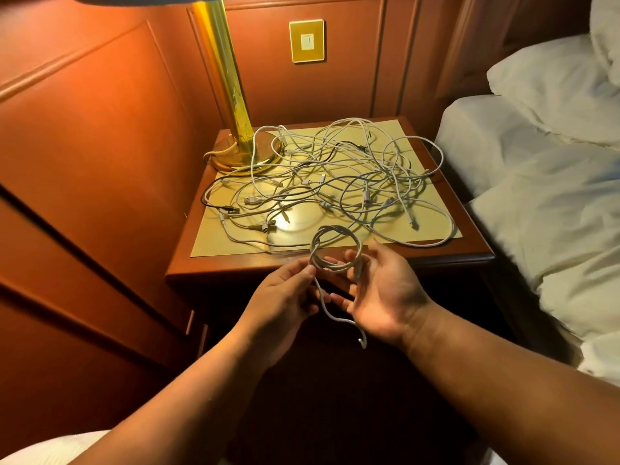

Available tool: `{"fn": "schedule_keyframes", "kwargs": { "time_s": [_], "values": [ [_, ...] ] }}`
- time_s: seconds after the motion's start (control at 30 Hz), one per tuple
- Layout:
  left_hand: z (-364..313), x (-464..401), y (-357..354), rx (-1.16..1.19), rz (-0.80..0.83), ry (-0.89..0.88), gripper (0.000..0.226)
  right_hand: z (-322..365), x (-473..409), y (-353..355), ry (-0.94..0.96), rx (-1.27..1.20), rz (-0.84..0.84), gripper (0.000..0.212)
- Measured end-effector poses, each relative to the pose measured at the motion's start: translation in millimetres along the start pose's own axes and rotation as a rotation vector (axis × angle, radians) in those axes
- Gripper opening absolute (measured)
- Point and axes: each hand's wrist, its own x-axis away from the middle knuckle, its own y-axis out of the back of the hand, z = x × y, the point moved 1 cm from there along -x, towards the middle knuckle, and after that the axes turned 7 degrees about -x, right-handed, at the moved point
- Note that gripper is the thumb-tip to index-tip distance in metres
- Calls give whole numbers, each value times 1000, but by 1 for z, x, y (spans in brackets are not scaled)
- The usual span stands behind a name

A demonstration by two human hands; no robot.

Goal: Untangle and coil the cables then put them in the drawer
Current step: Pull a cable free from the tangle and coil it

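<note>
Pinched between thumb and forefinger of the left hand [285, 290], one white cable [335, 253] is wound into a small coil of a few loops, while the right hand [379, 293] cradles the coil's far side with loosely curled fingers around the loops. Its free tail hangs down between the two hands, ending in a plug. Both hands hover just off the front edge of the nightstand [214, 263]. Behind the coil, a tangled heap of cables [335, 182] sprawls across the yellow mat [231, 246] from left edge to right edge; most are white and at least one is black, but an exact count cannot be made. One brass lamp [235, 122] stands on the back left corner. Reddish wood panelling with one brass wall switch [307, 40] rises behind, and a bed with white bedding [536, 156] lies along the right side.
</note>
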Motion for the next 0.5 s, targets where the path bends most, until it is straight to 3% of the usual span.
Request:
{"fn": "schedule_keyframes", "kwargs": {
  "time_s": [0.13, 0.27, 0.4, 0.5],
  "values": [
    [-10, -2, 8, -177, -27, -44, 22, 8, -2, 0, 39, 318, -1, 51],
    [-18, -3, 20, -460, 5, -85, 19, 27, 3, -2, 253, 814, -40, 29],
    [-26, -1, 23, -530, 106, -67, 17, 41, 6, 1, 336, 1107, 37, 23],
    [-28, -2, 29, -566, 17, -54, 19, 42, 9, 3, 300, 1119, 116, 22]
  ]
}}
